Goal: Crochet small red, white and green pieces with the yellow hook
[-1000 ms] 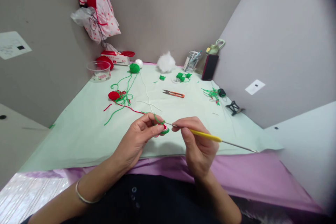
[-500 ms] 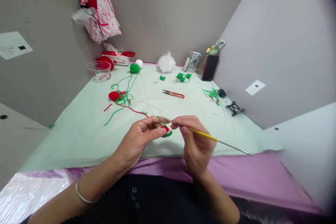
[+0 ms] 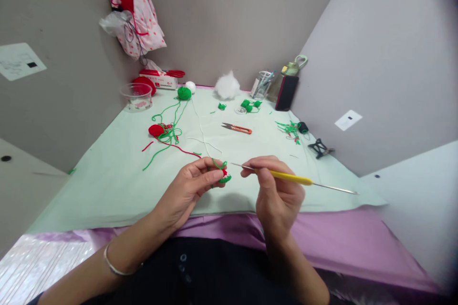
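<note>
Between the thumb and fingers of my left hand is a small red, white and green crocheted piece, with a green loop of yarn standing up at its top. My right hand is closed round a crochet hook with a yellow handle. The hook's thin metal tip points left, a short way to the right of the piece and apart from it. A red strand and a white strand run over the table towards my left hand.
On the pale green table cover lie orange-handled snips, a red yarn ball and a green yarn ball. White stuffing, a plastic tub, a phone and a black stand are further out.
My right hand and the hook have moved right, away from the crocheted piece. The piece has turned slightly in my left hand, and its green loop now shows clear of the hook.
</note>
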The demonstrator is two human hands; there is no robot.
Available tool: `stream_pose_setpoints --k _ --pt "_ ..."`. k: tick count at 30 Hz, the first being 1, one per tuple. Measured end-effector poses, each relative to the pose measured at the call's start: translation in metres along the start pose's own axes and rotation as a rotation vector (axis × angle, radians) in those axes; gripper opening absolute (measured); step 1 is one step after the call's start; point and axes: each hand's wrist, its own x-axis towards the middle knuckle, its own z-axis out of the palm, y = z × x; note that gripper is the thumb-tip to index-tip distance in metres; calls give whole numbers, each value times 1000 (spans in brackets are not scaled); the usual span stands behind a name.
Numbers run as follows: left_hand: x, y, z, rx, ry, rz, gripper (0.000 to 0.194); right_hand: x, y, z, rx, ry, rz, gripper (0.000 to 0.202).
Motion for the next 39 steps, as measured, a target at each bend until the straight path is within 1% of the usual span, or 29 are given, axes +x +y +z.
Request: stream_pose_setpoints --k 4,7,14,17,22,25,28,30,33,35,36,37,39 --pt "-1 1 1 4 -8 2 17 -2 -2 -1 -25 -102 11 19" --pt "-1 2 2 10 -17 3 18 -3 -2 -2 -38 -138 -2 20" --pt "-2 3 3 16 -17 14 18 -3 -2 -1 -60 -109 -21 22" --pt "-2 4 4 26 -15 16 18 -3 -2 -1 -83 -118 -45 22" --pt "-1 5 5 46 -1 26 19 -6 -1 -1 -188 -142 -111 20" --pt "-1 4 3 93 -8 27 20 -6 1 1 -131 -170 -78 19" --pt "-1 2 1 124 -11 34 31 -5 4 4 -19 -164 14 17" --pt "-1 2 -1 116 -11 55 42 -4 5 6 21 -145 66 16" --pt "-1 2 -2 126 -41 94 73 -5 5 7 21 -153 83 17" --pt "-2 2 -2 172 -46 128 88 -8 6 6 -66 -194 19 21" --pt "-3 2 -2 193 -37 153 91 -10 7 6 -141 -215 -50 25" --pt "-3 1 -2 206 -23 183 90 -12 9 7 -221 -232 -135 30" --pt "-4 0 -2 212 -1 219 84 -16 11 8 -333 -240 -276 40"
